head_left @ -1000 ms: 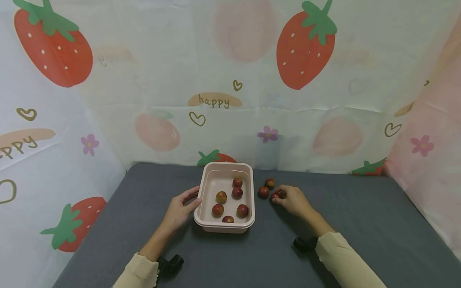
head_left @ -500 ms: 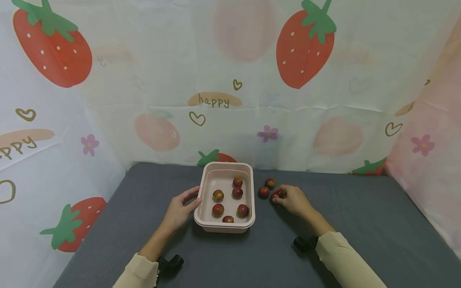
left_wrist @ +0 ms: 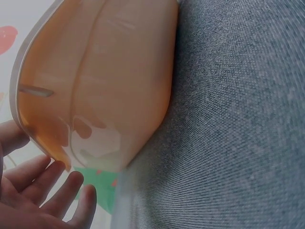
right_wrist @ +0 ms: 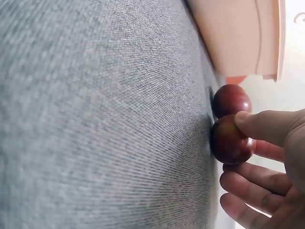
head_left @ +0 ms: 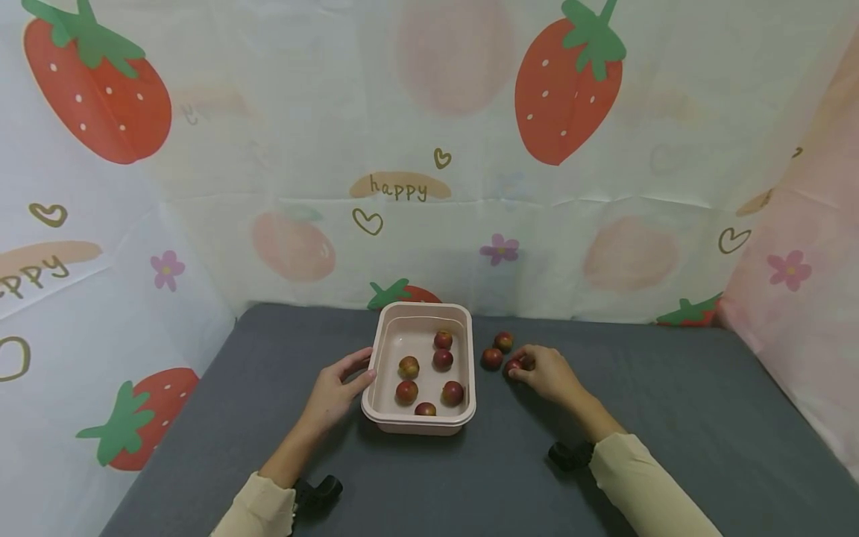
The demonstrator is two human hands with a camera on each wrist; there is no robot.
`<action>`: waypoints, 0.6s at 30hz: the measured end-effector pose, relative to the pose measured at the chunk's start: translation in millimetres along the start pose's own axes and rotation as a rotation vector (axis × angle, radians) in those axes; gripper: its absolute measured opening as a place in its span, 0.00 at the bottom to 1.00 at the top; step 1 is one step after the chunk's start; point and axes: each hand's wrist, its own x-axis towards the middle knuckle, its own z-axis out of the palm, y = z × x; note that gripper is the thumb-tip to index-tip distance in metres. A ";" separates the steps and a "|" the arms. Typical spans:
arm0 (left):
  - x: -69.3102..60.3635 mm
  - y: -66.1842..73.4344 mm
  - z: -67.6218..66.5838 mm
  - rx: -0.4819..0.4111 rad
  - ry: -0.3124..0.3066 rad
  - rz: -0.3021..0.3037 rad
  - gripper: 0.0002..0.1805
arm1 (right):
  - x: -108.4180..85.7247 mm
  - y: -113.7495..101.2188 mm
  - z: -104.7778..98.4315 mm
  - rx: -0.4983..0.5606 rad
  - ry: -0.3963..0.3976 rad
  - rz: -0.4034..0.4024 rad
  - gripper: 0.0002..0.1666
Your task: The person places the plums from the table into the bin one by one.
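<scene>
A pale pink plastic box (head_left: 371, 399) stands on the table with several red-and-yellow plums (head_left: 452, 393) spread over its floor. My left hand (head_left: 335, 391) touches the box's left rim with thumb and fingertips; in the left wrist view its fingers (left_wrist: 59, 198) are loosely extended beside the box's outer wall. To the right of the box, my right hand (head_left: 549, 374) pinches a dark red plum (right_wrist: 232, 140) between thumb and fingers, at the table surface. Two more plums lie just beyond: one nearer the box (head_left: 492, 359), one farther back (head_left: 503, 341).
Grey cloth covers the table (head_left: 470, 485). Behind it and at both sides hangs a curtain (head_left: 429, 246) printed with strawberries, hearts and flowers. Dark wrist-worn devices, such as the right one (head_left: 569, 456), sit low beside each forearm.
One yellowish plum inside the box has rolled a little left and then slightly back. Both hands have stayed in nearly the same place.
</scene>
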 end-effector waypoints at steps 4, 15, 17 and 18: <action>0.5 0.2 0.6 0.005 0.003 -0.007 0.26 | -0.1 0.9 -0.3 -0.004 0.009 -0.015 0.13; 0.3 0.0 1.1 0.003 0.004 -0.004 0.26 | -1.3 2.4 -9.1 0.073 0.009 -0.032 0.12; 0.2 0.1 0.8 0.004 0.006 -0.008 0.26 | -1.1 -0.6 -13.1 0.082 0.018 -0.040 0.12; 0.1 0.1 0.6 0.005 0.007 -0.009 0.26 | -0.9 -2.3 -15.1 0.078 0.023 -0.046 0.13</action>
